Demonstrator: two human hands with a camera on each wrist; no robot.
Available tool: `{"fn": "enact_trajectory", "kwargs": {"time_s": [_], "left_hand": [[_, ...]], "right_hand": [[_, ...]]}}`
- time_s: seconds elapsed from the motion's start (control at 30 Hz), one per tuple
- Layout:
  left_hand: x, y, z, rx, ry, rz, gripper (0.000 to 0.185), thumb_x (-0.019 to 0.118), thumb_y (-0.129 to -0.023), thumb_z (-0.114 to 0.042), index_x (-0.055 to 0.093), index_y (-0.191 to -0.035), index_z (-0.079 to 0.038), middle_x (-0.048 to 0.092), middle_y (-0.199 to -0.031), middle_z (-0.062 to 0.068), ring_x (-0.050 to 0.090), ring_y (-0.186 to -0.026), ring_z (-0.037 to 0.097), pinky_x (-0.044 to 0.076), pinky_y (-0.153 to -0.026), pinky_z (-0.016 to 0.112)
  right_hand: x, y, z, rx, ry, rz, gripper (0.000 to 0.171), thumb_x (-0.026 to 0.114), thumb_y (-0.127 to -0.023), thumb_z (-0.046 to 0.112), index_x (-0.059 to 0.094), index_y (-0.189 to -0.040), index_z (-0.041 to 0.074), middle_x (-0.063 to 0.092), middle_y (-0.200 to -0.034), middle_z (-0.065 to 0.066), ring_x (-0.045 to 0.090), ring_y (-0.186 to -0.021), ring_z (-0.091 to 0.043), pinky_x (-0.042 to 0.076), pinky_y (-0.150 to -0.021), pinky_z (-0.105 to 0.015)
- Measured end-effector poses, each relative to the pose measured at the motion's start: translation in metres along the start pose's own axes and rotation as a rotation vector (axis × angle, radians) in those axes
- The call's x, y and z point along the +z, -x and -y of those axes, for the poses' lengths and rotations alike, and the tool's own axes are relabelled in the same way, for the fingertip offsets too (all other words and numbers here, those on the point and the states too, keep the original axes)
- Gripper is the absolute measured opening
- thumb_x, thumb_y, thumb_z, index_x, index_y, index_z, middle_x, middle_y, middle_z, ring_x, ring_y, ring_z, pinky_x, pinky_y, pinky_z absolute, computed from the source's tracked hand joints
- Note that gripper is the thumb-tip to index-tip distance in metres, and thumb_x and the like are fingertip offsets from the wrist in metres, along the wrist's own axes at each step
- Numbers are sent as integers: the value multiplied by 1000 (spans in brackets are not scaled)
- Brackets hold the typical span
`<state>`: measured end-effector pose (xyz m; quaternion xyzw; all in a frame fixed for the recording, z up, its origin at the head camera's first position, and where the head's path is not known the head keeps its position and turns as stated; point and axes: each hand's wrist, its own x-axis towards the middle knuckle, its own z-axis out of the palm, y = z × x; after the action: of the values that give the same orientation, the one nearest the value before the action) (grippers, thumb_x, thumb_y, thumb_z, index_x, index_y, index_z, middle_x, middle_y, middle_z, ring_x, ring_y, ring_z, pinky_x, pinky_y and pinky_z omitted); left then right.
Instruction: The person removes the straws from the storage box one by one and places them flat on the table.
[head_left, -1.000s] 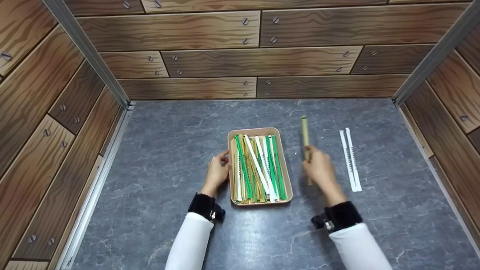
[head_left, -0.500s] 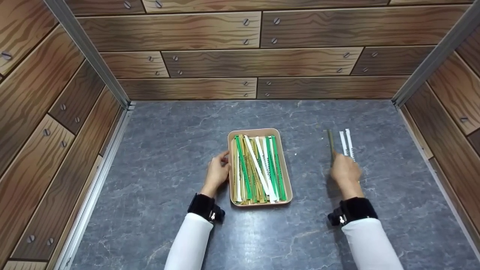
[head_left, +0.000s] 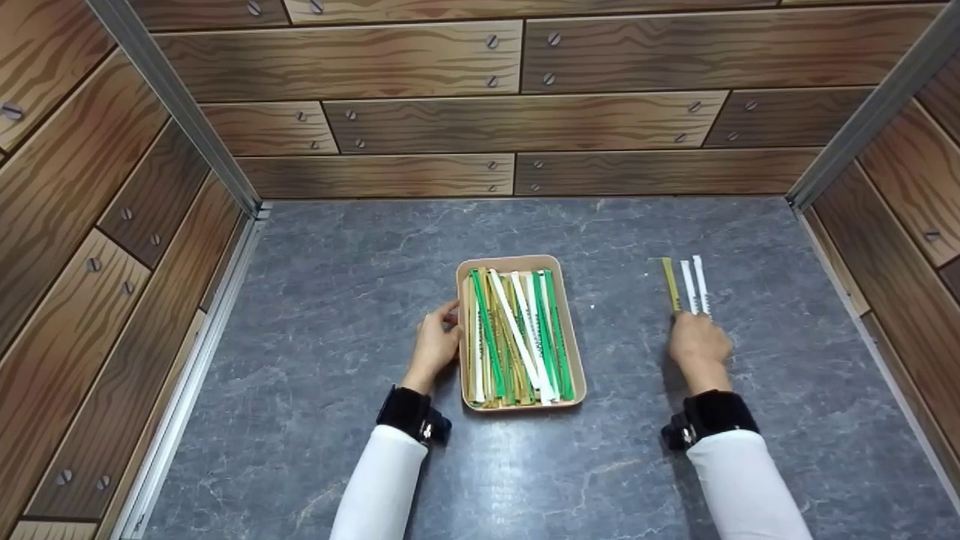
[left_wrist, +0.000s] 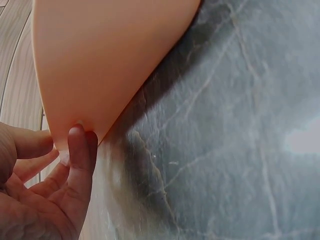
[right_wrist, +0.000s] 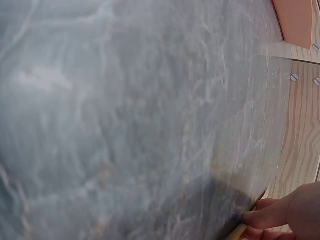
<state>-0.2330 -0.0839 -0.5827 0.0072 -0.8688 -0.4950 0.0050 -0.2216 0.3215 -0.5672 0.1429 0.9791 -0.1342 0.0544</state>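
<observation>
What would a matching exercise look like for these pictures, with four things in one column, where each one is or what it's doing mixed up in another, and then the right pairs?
Column one
1. Left hand
2. Right hand
3. Tray
4. Two loose white sticks

Column two
A. Gripping a single gold stick
B. Lying just to the right of the gold stick
C. Touching the tray's side
D. Filled with green, white and gold sticks

Right pairs: 1-C, 2-A, 3-D, 4-B
</observation>
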Motion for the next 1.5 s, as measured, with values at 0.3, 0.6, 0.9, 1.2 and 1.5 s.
{"fn": "enact_trajectory", "kwargs": {"time_s": [0.3, 0.6, 0.9, 1.2, 1.5], "left_hand": [[0, 0, 1, -2, 31, 11, 49, 59, -86, 7, 59, -134, -2, 67, -97, 15, 65, -81, 22, 53, -73, 34], [-1, 2, 0, -28, 74, 26, 52, 58, -85, 8, 57, -136, -1, 67, -100, 16, 67, -85, 25, 55, -72, 32], [0, 1, -1, -21, 51, 15, 51, 60, -85, 7, 59, -135, -3, 67, -99, 14, 65, -80, 21, 53, -70, 32], [0, 1, -1, -31, 44, 9, 51, 60, -84, 7, 59, -134, -2, 68, -99, 14, 65, -79, 21, 53, -71, 32], [1, 1, -2, -41, 49, 14, 48, 60, -88, 5, 58, -136, -4, 66, -99, 14, 64, -74, 19, 53, -65, 30]], "right_hand": [[-19, 11, 14, 11, -41, 1, 38, 38, -104, 22, 58, -123, -4, 56, -110, -40, 57, -92, -60, 48, -68, -65], [-27, 46, 90, -357, -145, -26, 37, 56, -92, 6, 62, -129, 2, 67, -102, -26, 64, -76, -39, 53, -60, -49], [21, 74, 148, -546, -224, 171, 38, 53, -93, -4, 62, -129, 1, 68, -108, -19, 63, -70, -23, 54, -56, -32], [48, 74, 163, -611, 37, 11, 25, 59, -92, 1, 67, -115, -1, 63, -101, -18, 64, -81, -31, 56, -58, -41], [54, 72, 165, -624, 153, -49, 13, 58, -91, -1, 66, -100, 0, 60, -90, -18, 60, -62, -32, 52, -46, -46]]}}
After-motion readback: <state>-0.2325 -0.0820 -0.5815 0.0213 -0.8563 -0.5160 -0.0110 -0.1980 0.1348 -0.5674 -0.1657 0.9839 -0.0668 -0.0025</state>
